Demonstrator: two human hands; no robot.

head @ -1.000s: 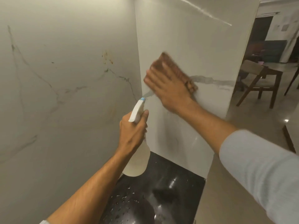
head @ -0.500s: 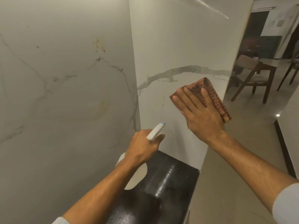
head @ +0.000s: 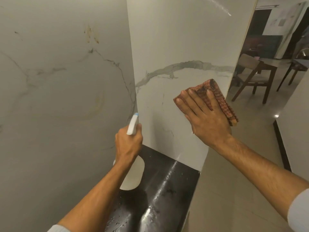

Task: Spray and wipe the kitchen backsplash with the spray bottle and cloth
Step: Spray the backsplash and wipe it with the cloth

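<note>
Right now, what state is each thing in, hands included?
spray bottle: held tilted, nozzle toward the wall corner.
cloth: folded, pressed flat against the right wall panel.
left hand: grips the spray bottle.
right hand: fingers straight, pressing the cloth.
backsplash: brownish stains on the left panel.
countertop: black, wet with droplets.

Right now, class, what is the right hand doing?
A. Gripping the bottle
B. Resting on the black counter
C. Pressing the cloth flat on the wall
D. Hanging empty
C: the right hand lies with straight fingers over the cloth, holding it flat against the white wall, while the left hand grips the bottle.
</note>
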